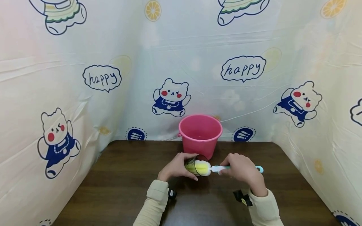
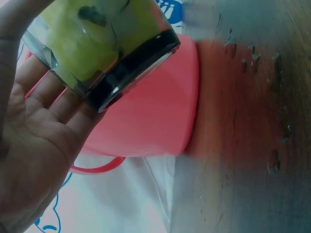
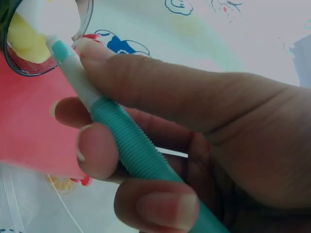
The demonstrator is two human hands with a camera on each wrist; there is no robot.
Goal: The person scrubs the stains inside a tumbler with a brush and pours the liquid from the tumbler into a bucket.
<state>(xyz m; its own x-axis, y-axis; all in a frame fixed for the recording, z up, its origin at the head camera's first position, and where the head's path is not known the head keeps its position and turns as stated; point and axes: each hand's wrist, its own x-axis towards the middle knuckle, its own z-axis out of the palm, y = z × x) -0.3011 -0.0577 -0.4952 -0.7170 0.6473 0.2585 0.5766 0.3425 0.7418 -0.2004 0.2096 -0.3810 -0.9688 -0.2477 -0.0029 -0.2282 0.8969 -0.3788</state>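
Observation:
My left hand [image 1: 178,166] grips a dark-tinted clear glass [image 2: 112,43], tilted on its side with its mouth to the right. Inside the glass sits the yellow and white sponge head of a bottle brush [image 1: 203,168], partly out of the mouth. My right hand [image 1: 240,168] holds the brush by its white and teal handle [image 3: 136,141], thumb on one side and fingers curled round the other. In the left wrist view the sponge shows through the glass wall, above the thick dark base. Both hands are over the table, in front of the pink bucket [image 1: 199,141].
The pink bucket stands at the back of the dark wooden table [image 1: 127,188], its handle [image 2: 99,167] hanging down. Water drops [image 2: 277,63] lie on the table. A patterned cloth [image 1: 203,40] with bears and "happy" bubbles hangs behind and at both sides.

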